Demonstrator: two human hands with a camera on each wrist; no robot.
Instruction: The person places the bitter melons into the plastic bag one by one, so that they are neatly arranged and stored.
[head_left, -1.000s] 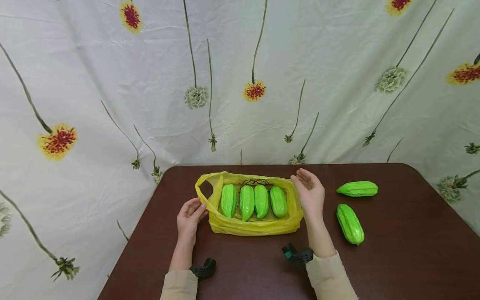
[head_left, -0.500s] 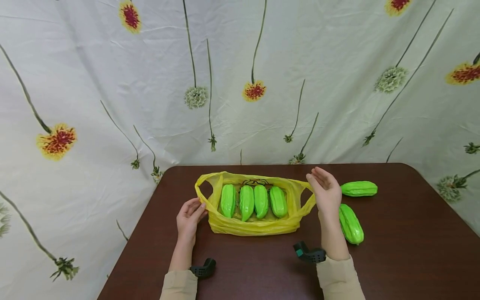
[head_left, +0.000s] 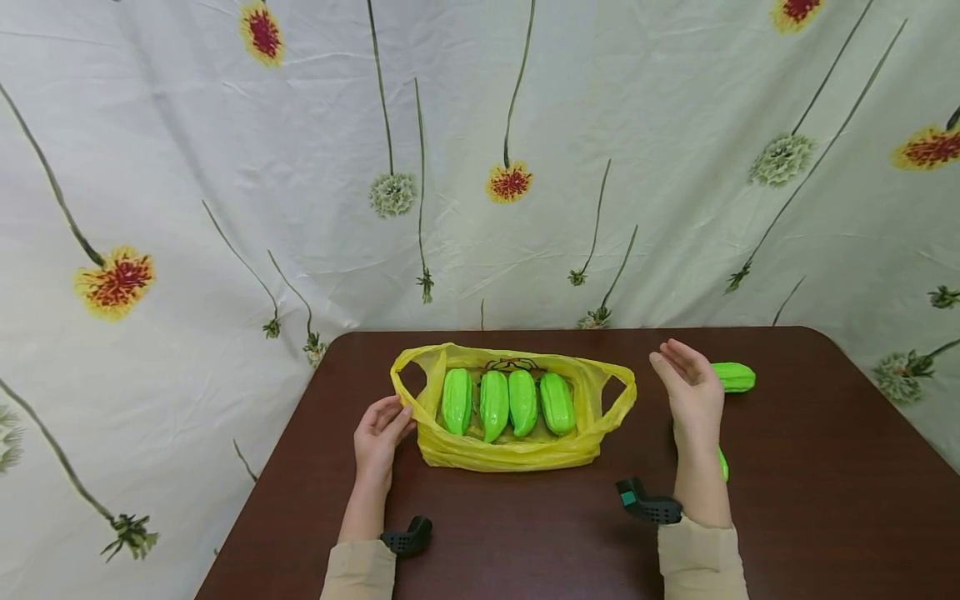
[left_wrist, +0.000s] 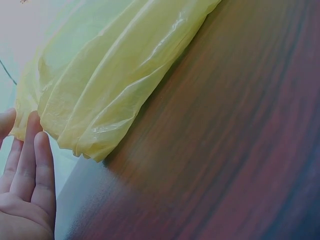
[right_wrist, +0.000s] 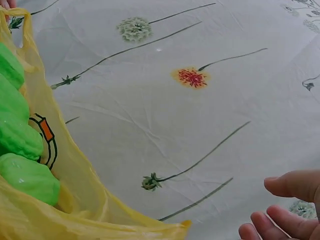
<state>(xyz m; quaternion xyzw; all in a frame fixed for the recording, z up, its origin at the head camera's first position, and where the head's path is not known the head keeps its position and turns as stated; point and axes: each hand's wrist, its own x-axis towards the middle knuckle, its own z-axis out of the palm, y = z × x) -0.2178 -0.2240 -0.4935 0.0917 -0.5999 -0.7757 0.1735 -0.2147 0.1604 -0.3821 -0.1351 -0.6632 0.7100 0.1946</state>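
Note:
A yellow plastic carrier bag lies on the table with its mouth spread toward me. Several bright green ridged gourds sit side by side inside it. My left hand pinches the bag's left edge below the handle loop; in the left wrist view the thumb and a fingertip meet on the yellow plastic. Apart from the bag, to its right, my right hand holds nothing, fingers relaxed and thumb separate. Behind that hand and wrist, two loose gourds are partly hidden: a far gourd and a nearer gourd.
The dark brown table has rounded far corners. A white cloth with printed flowers hangs behind it. Each wrist carries a black band, such as the right wristband.
My right hand has left the bag's right side and moved rightward, now covering much of the loose gourds. The bag's right handle loop has come into view. My left hand stays put.

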